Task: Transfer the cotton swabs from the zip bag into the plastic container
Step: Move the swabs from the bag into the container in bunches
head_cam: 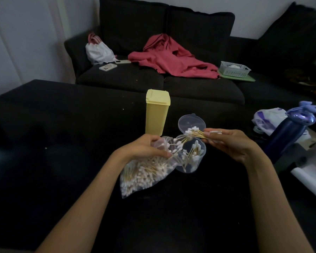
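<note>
A clear zip bag [140, 178] full of wooden-stick cotton swabs lies on the black table [62, 125]. My left hand [146, 148] grips the bag near its open mouth. My right hand [232, 143] pinches a bundle of swabs [193, 134] by one end, held level just above the clear round plastic container [193, 157]. The container stands beside the bag's mouth with its hinged lid [190, 123] flipped open behind it and several swabs inside.
A tall yellow lidded box [156, 112] stands just behind the bag. A blue bottle [288, 132] and a white plastic bag [268, 119] sit at the right. Behind the table is a dark sofa [171, 84] with a red garment [171, 57], phones and a basket [233, 68].
</note>
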A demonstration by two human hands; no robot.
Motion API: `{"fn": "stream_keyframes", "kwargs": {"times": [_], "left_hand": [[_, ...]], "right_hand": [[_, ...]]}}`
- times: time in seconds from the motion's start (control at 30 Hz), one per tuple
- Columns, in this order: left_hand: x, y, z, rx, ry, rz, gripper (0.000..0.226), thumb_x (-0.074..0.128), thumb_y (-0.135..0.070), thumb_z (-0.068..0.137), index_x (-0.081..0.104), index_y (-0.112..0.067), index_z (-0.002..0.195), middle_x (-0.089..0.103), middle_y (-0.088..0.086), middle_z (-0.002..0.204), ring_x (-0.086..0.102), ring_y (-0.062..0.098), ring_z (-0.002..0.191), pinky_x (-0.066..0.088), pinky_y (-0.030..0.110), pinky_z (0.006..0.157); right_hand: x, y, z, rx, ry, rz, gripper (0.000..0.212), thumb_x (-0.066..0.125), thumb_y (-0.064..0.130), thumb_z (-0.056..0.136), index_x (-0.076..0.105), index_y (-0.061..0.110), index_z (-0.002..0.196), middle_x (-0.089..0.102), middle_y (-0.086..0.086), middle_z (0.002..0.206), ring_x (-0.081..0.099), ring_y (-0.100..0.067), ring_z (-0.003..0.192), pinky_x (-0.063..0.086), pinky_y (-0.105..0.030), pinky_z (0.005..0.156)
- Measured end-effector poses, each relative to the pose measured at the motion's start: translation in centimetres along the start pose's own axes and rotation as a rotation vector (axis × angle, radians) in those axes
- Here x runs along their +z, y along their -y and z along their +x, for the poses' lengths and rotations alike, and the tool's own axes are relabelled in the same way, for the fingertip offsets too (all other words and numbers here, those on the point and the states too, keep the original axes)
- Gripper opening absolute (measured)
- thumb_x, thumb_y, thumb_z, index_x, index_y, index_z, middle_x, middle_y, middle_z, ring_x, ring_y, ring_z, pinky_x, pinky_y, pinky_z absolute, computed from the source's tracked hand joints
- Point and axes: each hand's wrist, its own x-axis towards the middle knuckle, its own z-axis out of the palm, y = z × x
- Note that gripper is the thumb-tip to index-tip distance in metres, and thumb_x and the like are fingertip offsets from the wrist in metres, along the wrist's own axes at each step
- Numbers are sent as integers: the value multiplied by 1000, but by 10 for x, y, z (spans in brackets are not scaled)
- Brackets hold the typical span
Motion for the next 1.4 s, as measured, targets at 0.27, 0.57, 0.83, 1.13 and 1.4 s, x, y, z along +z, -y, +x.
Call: {"fn": "stream_keyframes", "kwargs": {"times": [0.27,0.57,0.83,1.13,1.4], "left_hand": [[-1,1,-2,40,-11,-16,41,74,-24,80,61,-13,117,63,3,117,59,13,105,44,17,78],[-17,1,-18,77,-9,-148,39,73,-22,80,64,-22,118,69,-6,108,66,0,93,48,11,72],[-21,-1,-27,119,-23,-245,40,73,-19,78,63,-24,117,72,-9,105,67,2,98,50,19,79],[-42,-4,-42,242,-309,-489,26,76,-19,73,67,-21,97,69,1,111,65,18,107,49,34,93],[-63,0,-48,-6,-429,-143,13,59,-11,85,65,-21,89,67,6,98,64,23,96,49,44,93]], "right_hand": [[-2,-7,9,-46,-140,-89,15,68,1,79,71,4,93,71,-14,94,70,-20,86,55,-26,71],[0,-9,13,-58,-137,-183,9,69,2,79,70,10,84,71,-12,96,69,-21,91,55,-32,81],[1,-12,12,-65,-135,-192,9,68,2,80,70,11,83,70,-11,95,68,-20,89,55,-29,76],[7,-13,12,-115,-101,-210,9,67,3,80,69,10,85,70,-11,95,68,-19,87,53,-25,69],[15,-17,12,-177,-45,-252,8,71,6,79,71,13,84,71,-7,93,68,-15,85,51,-20,63]]}}
